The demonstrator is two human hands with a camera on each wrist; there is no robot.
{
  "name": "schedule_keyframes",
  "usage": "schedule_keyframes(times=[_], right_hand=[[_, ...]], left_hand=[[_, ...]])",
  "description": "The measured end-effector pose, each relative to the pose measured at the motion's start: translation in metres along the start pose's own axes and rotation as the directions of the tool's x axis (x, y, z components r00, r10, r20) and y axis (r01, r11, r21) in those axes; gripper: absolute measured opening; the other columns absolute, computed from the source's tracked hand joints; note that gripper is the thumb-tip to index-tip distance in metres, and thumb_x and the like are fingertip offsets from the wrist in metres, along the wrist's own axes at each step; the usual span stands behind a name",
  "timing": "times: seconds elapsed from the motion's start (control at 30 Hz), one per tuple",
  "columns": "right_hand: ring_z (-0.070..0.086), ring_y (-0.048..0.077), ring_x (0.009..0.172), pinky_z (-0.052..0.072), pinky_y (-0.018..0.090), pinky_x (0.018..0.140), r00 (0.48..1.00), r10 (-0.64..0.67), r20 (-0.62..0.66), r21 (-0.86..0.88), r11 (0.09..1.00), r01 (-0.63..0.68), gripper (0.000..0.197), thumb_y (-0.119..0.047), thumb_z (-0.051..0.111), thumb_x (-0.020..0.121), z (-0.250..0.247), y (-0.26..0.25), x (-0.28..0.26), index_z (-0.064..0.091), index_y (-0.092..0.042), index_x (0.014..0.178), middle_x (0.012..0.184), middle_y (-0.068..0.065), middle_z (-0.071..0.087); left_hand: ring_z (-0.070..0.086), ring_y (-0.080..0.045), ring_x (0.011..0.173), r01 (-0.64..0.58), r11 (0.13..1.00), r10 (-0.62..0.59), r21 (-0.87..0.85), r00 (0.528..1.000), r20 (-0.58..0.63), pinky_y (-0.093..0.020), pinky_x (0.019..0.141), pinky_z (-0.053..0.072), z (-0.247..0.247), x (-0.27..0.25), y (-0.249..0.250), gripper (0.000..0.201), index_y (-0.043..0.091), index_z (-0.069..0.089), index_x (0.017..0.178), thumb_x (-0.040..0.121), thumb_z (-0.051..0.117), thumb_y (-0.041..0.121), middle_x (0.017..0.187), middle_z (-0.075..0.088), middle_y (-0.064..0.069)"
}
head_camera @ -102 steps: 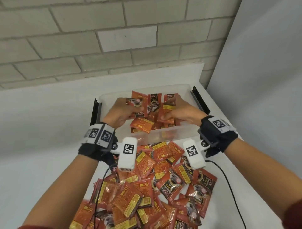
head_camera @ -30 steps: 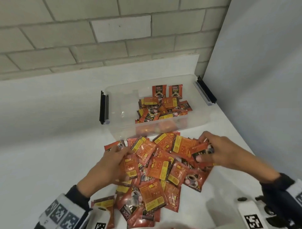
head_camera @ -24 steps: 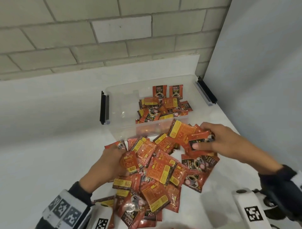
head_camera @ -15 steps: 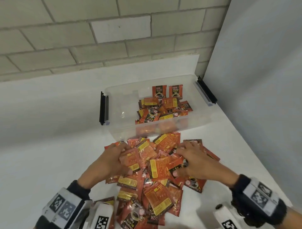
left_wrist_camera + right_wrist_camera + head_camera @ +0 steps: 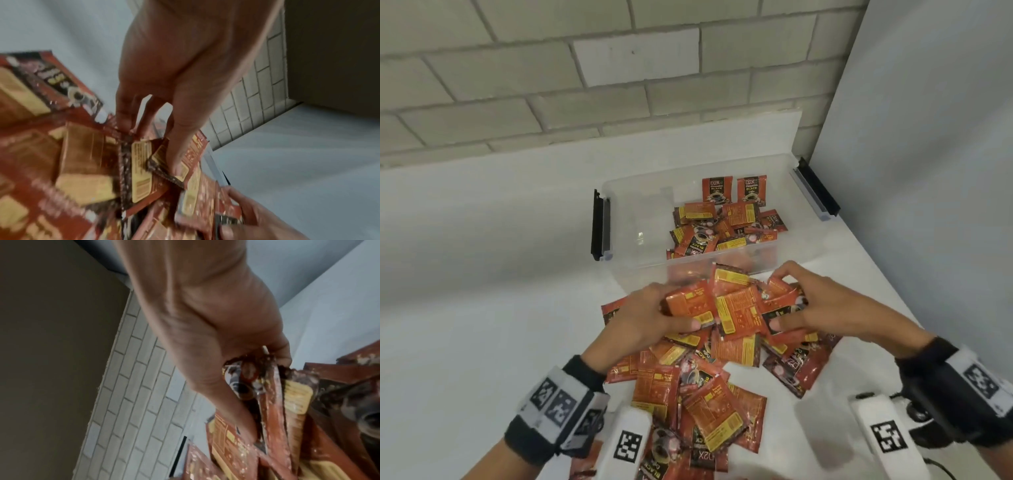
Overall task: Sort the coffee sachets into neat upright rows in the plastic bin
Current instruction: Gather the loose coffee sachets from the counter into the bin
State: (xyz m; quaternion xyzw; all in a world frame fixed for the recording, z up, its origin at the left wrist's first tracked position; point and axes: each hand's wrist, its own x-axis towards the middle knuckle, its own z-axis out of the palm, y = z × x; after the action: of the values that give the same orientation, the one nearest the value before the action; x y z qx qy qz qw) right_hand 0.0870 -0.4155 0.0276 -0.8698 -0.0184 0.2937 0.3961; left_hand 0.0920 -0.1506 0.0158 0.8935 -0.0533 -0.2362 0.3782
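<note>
A clear plastic bin (image 5: 640, 219) stands at the back of the white table. Loose red-and-orange coffee sachets (image 5: 726, 229) lie jumbled in its right half, and two sachets (image 5: 717, 190) stand upright against its far wall. A big pile of sachets (image 5: 705, 380) is spread on the table in front of the bin. My left hand (image 5: 671, 310) and right hand (image 5: 779, 301) grip a bunch of sachets (image 5: 736, 308) from both sides, just above the pile's far edge. The left wrist view shows my thumb and fingers (image 5: 174, 146) pinching sachets (image 5: 141, 170). In the right wrist view my fingers (image 5: 236, 394) clamp several sachets (image 5: 287, 402).
The bin has black latch handles on its left (image 5: 599, 226) and right (image 5: 816, 188) ends. A brick wall runs behind the table and a grey panel (image 5: 928, 171) closes off the right side. Bare white tabletop (image 5: 482, 308) lies left of the pile.
My hands left the bin and dropped to the table pile. The right hand swept in from the right; both hands now squeeze a bunch together and have raised it slightly towards the bin.
</note>
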Motion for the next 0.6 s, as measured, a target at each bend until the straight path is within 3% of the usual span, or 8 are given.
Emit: schedule_keyframes(times=[0.1, 0.17, 0.23, 0.3, 0.4, 0.5, 0.6], right_hand=[[0.069, 0.006, 0.092, 0.056, 0.023, 0.079, 0.999, -0.007, 0.043, 0.128, 0.992, 0.001, 0.052, -0.016, 0.077, 0.080, -0.004, 0.000, 0.000, 0.048, -0.041, 0.115, 0.104, -0.011, 0.071], [0.069, 0.005, 0.092, 0.054, 0.018, 0.074, 0.999, -0.002, 0.050, 0.159, 0.987, -0.006, 0.055, -0.012, 0.077, 0.080, -0.005, 0.001, 0.002, 0.048, -0.041, 0.117, 0.105, -0.011, 0.071], [0.070, 0.006, 0.090, 0.054, 0.018, 0.072, 1.000, 0.016, 0.025, 0.144, 0.989, -0.019, 0.052, -0.014, 0.077, 0.080, -0.007, 0.002, 0.005, 0.049, -0.037, 0.117, 0.104, -0.010, 0.070], [0.069, 0.007, 0.090, 0.054, 0.019, 0.073, 1.000, 0.020, -0.017, 0.127, 0.992, -0.018, 0.050, -0.016, 0.077, 0.079, -0.011, 0.002, 0.007, 0.049, -0.034, 0.116, 0.104, -0.009, 0.070], [0.069, 0.005, 0.088, 0.051, 0.017, 0.074, 1.000, -0.002, -0.006, 0.119, 0.993, 0.002, 0.044, -0.017, 0.077, 0.080, -0.014, -0.002, 0.011, 0.052, -0.034, 0.112, 0.101, -0.010, 0.071], [0.069, 0.006, 0.089, 0.053, 0.023, 0.083, 0.998, 0.007, 0.055, 0.127, 0.992, -0.014, 0.040, -0.015, 0.076, 0.081, -0.010, -0.007, 0.019, 0.056, -0.034, 0.110, 0.099, -0.011, 0.073], [0.070, 0.007, 0.089, 0.052, 0.027, 0.086, 0.995, 0.030, 0.090, 0.150, 0.988, -0.044, 0.038, -0.016, 0.075, 0.081, -0.007, -0.007, 0.028, 0.061, -0.034, 0.111, 0.098, -0.011, 0.074]], left_hand=[[0.059, -0.010, 0.103, -0.015, 1.000, 0.015, 0.009, 1.000, 0.026, -0.019, 0.080, 0.047, 0.012, 0.008, 0.002, 0.053, 0.035, 0.055, 0.123, 0.075, 0.077, 0.037, 0.114, 0.060, 0.011], [0.050, -0.018, 0.116, -0.005, 0.992, 0.005, 0.126, 1.000, 0.002, -0.034, 0.096, 0.044, 0.016, 0.016, 0.000, 0.050, 0.036, 0.059, 0.115, 0.070, 0.080, 0.042, 0.126, 0.051, 0.008], [0.043, -0.024, 0.121, 0.014, 0.974, -0.011, 0.224, 1.000, -0.017, -0.047, 0.103, 0.038, 0.021, 0.019, 0.000, 0.051, 0.037, 0.058, 0.115, 0.069, 0.080, 0.043, 0.131, 0.044, 0.004], [0.042, -0.024, 0.120, 0.033, 0.967, -0.020, 0.253, 0.998, -0.053, -0.049, 0.104, 0.036, 0.025, 0.020, 0.000, 0.053, 0.032, 0.057, 0.121, 0.072, 0.079, 0.037, 0.125, 0.043, 0.002], [0.047, -0.017, 0.109, 0.013, 0.982, 0.005, 0.189, 0.995, -0.096, -0.035, 0.101, 0.041, 0.025, 0.019, 0.001, 0.057, 0.029, 0.053, 0.129, 0.077, 0.077, 0.027, 0.112, 0.044, 0.004], [0.054, -0.007, 0.091, -0.026, 0.996, 0.030, 0.090, 0.999, -0.043, -0.017, 0.079, 0.042, 0.020, 0.018, 0.005, 0.052, 0.027, 0.054, 0.125, 0.078, 0.076, 0.018, 0.107, 0.060, 0.007], [0.055, 0.003, 0.080, -0.068, 0.998, 0.069, 0.013, 0.997, -0.027, -0.006, 0.065, 0.040, 0.016, 0.018, 0.006, 0.043, 0.031, 0.055, 0.118, 0.081, 0.074, 0.018, 0.098, 0.061, 0.014]])
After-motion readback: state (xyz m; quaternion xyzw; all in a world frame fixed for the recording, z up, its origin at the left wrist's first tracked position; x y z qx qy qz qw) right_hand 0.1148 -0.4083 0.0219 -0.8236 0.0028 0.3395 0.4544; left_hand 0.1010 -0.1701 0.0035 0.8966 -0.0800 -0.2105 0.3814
